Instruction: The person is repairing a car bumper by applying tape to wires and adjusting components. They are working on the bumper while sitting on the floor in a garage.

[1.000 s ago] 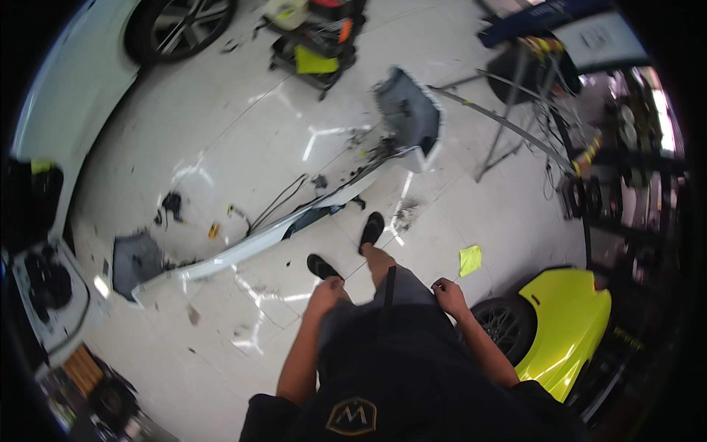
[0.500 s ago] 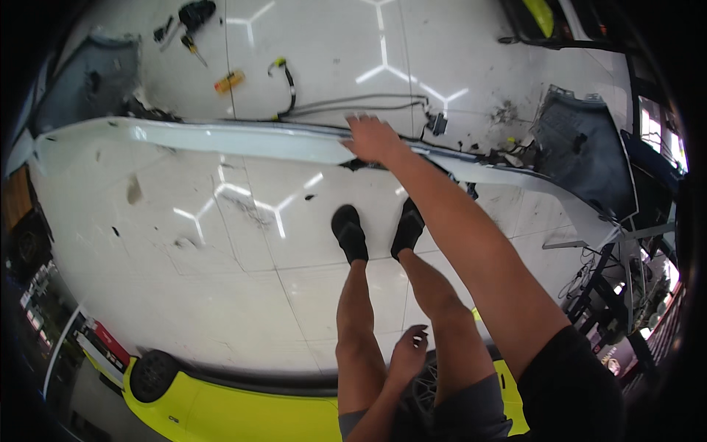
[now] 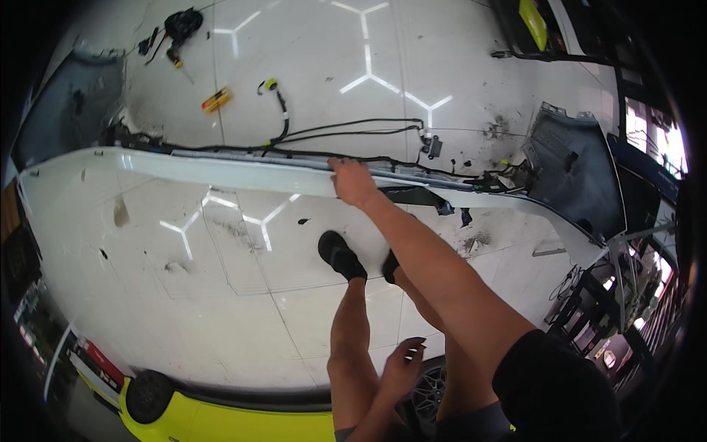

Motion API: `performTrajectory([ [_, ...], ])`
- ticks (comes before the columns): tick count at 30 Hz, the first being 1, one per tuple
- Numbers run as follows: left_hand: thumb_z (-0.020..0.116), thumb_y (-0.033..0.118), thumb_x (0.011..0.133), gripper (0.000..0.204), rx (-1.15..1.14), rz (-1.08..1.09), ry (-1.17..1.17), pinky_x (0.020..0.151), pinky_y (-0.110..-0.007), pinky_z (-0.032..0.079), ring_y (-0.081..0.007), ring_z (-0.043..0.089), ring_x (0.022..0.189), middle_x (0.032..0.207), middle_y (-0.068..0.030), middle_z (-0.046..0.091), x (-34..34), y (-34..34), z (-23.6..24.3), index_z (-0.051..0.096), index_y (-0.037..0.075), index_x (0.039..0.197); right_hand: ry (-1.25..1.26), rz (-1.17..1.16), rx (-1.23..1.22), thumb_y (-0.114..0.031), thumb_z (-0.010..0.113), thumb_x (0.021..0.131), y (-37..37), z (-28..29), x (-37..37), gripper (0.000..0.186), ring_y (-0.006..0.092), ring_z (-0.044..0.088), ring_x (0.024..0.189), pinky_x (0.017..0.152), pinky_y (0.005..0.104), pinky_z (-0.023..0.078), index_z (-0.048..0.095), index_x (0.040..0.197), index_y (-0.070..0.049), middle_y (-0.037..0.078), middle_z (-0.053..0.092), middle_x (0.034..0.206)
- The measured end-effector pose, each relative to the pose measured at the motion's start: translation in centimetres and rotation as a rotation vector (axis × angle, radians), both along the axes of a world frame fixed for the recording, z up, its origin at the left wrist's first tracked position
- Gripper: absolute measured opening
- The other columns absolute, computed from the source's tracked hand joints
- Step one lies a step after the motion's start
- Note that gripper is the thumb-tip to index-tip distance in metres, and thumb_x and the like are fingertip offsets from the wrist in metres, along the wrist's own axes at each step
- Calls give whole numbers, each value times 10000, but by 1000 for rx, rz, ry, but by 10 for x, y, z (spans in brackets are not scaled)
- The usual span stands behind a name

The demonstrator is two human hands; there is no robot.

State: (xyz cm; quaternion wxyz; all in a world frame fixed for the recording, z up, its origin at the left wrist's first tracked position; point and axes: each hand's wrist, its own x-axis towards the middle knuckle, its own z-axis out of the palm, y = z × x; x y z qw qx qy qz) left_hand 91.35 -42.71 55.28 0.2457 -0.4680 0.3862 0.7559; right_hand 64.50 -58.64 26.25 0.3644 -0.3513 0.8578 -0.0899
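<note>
Your right hand [image 3: 354, 182] is touching the upper edge of the long white bumper [image 3: 272, 171], its fingers reaching over the rim, though I am not able to tell how firmly, while your left hand [image 3: 402, 366] is hanging half-curled near your legs [image 3: 349, 324] with nothing visible in it. The bumper is lying detached on the floor [image 3: 221, 324], black wiring [image 3: 285, 114] running along its far edge and partly looping out, so it is seemingly not yet sitting bare. No readable lettering is showing on it.
</note>
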Motion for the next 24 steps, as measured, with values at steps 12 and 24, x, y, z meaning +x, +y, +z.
performTrajectory([
  [12,669,398,974,441,-1166,-609,164,865,-371,521,-276,718,931,1005,-161,765,-224,-399,-219,725,-26,1084,-258,-375,-41,-277,626,956,128,-10,-130,358,392,711,931,881,461,542,687,1200,-22,232,734,1005],
  [24,884,490,718,722,-1037,-1550,116,900,-471,555,-383,702,1018,1048,-222,706,-323,-401,-523,588,-19,1136,174,-169,268,-331,833,798,225,-219,-282,710,422,654,1111,937,478,545,499,1321,14,281,606,1255],
])
